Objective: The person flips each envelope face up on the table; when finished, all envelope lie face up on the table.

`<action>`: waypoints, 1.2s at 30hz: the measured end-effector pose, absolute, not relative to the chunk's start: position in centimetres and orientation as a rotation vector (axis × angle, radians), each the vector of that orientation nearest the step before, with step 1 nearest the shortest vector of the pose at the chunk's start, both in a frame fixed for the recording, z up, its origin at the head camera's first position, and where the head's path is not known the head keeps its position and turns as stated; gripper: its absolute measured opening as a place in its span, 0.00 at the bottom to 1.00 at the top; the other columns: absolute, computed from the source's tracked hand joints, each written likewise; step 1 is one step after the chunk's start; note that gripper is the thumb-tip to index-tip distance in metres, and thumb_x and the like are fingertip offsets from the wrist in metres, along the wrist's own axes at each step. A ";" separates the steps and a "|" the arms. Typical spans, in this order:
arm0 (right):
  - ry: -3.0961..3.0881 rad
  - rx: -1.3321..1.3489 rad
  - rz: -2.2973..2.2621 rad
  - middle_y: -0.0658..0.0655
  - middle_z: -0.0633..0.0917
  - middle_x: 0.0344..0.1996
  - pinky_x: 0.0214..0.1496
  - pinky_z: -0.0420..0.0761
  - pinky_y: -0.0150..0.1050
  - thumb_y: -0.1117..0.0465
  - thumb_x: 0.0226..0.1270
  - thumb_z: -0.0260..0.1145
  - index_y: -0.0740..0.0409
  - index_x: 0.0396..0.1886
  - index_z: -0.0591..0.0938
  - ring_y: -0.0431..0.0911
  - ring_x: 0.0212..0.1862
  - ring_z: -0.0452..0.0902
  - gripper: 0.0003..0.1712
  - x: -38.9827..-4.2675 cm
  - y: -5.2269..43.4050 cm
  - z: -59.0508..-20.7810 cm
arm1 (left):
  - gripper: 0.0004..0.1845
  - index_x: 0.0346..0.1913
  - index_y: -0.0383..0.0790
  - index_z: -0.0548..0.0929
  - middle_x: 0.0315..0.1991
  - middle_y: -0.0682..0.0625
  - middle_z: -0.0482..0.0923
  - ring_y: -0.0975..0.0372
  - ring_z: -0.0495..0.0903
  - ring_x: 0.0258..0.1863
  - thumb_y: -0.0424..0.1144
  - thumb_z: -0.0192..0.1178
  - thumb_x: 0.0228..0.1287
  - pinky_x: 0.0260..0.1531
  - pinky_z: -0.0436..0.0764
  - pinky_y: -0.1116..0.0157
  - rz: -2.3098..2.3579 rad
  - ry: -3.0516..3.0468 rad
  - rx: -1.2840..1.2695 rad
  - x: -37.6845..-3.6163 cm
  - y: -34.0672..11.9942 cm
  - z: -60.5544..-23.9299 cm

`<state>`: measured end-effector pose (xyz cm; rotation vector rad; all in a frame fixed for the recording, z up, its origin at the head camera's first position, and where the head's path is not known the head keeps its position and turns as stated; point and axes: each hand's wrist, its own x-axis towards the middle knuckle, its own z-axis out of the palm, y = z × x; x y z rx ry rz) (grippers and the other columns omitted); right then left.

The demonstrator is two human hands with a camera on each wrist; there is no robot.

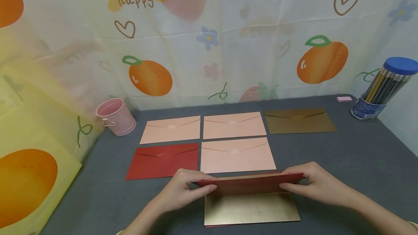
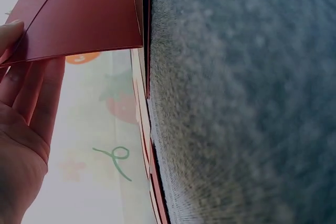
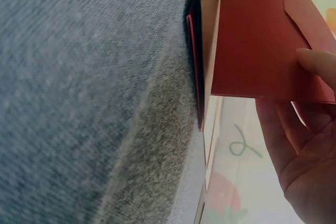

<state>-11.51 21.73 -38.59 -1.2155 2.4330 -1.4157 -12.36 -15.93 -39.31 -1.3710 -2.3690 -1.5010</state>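
Two hands hold one red envelope (image 1: 249, 183) level above a gold envelope (image 1: 251, 209) that lies flat on the grey desk (image 1: 359, 155), near its front edge. The left hand (image 1: 183, 191) pinches the red envelope's left end, thumb on top and fingers beneath; the right hand (image 1: 315, 184) pinches its right end the same way. Both wrist views confirm this: the thumb tip rests on the flap side and the fingers (image 2: 31, 93) support the underside, with the right hand's fingers (image 3: 289, 129) placed likewise. A thin red edge (image 1: 215, 225) shows under the gold envelope, so it seems to rest on another red one.

Beyond the hands lie five more envelopes in two rows: a red envelope on the desk (image 1: 162, 160) and a pink envelope (image 1: 236, 154) in the near row; two pink envelopes (image 1: 171, 129) (image 1: 233, 124) and a dark gold envelope (image 1: 298, 120) in the far row. A pink bucket (image 1: 115, 116) stands at the left, and a tub of pencils (image 1: 385, 88) and a pink eraser (image 1: 344, 98) at the right.

For a clean handling of the held envelope, I judge that an even pinch at both ends, with the long edge kept parallel to the gold envelope below, would prevent bending or skew.
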 end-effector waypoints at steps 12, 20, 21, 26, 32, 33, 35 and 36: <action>2.448 -1.090 -1.377 0.47 0.88 0.37 0.32 0.82 0.34 0.65 0.66 0.67 0.54 0.44 0.87 0.39 0.35 0.85 0.09 -11.8 22.6 -39.2 | 0.10 0.46 0.42 0.88 0.38 0.55 0.86 0.69 0.84 0.34 0.38 0.67 0.63 0.36 0.84 0.66 -1.498 -2.574 -1.204 -12.5 -16.3 -39.0; 2.433 -0.796 -1.475 0.53 0.88 0.41 0.34 0.84 0.37 0.64 0.65 0.69 0.65 0.47 0.85 0.40 0.39 0.84 0.13 -12.3 23.7 -39.1 | 0.05 0.32 0.44 0.86 0.27 0.56 0.83 0.66 0.81 0.26 0.41 0.69 0.60 0.29 0.82 0.67 -1.643 -2.679 -0.922 -13.1 -15.2 -38.7; 2.424 -0.759 -1.494 0.54 0.87 0.42 0.36 0.84 0.38 0.63 0.65 0.68 0.65 0.49 0.84 0.40 0.40 0.84 0.15 -12.5 23.9 -39.0 | 0.09 0.27 0.43 0.83 0.24 0.55 0.82 0.65 0.80 0.25 0.42 0.69 0.60 0.27 0.80 0.68 -1.666 -2.697 -0.870 -13.2 -14.9 -38.6; 2.376 -0.553 -1.577 0.59 0.86 0.45 0.40 0.83 0.38 0.63 0.68 0.65 0.71 0.57 0.77 0.43 0.43 0.84 0.22 -13.5 25.3 -38.7 | 0.12 0.30 0.36 0.80 0.26 0.50 0.83 0.61 0.83 0.27 0.42 0.70 0.59 0.27 0.78 0.68 -1.932 -2.719 -0.604 -14.4 -12.9 -38.4; 2.448 -0.268 -1.546 0.58 0.86 0.43 0.40 0.82 0.38 0.57 0.69 0.65 0.70 0.59 0.73 0.44 0.40 0.84 0.27 -14.2 27.5 -38.8 | 0.15 0.45 0.31 0.77 0.36 0.47 0.81 0.60 0.85 0.34 0.34 0.68 0.60 0.39 0.84 0.63 -2.366 -2.543 -0.362 -15.6 -9.8 -38.7; 2.464 -0.220 -1.533 0.58 0.86 0.42 0.39 0.82 0.38 0.56 0.68 0.66 0.69 0.59 0.73 0.44 0.40 0.84 0.27 -14.3 27.9 -38.9 | 0.15 0.46 0.31 0.77 0.36 0.47 0.81 0.60 0.85 0.34 0.33 0.68 0.60 0.40 0.84 0.62 -2.421 -2.512 -0.340 -15.8 -9.3 -38.7; 2.494 -0.164 -1.501 0.58 0.85 0.42 0.39 0.81 0.38 0.55 0.68 0.66 0.68 0.59 0.72 0.44 0.40 0.83 0.28 -14.6 28.7 -39.1 | 0.15 0.48 0.30 0.76 0.36 0.47 0.81 0.60 0.85 0.34 0.32 0.67 0.61 0.41 0.84 0.61 -2.502 -2.463 -0.287 -16.1 -8.2 -38.8; 2.515 -0.145 -1.477 0.59 0.84 0.43 0.39 0.81 0.38 0.54 0.68 0.66 0.68 0.59 0.71 0.43 0.39 0.82 0.28 -14.7 29.1 -39.3 | 0.16 0.49 0.30 0.76 0.36 0.47 0.82 0.59 0.85 0.35 0.31 0.66 0.61 0.41 0.83 0.60 -2.537 -2.440 -0.258 -16.3 -7.7 -38.9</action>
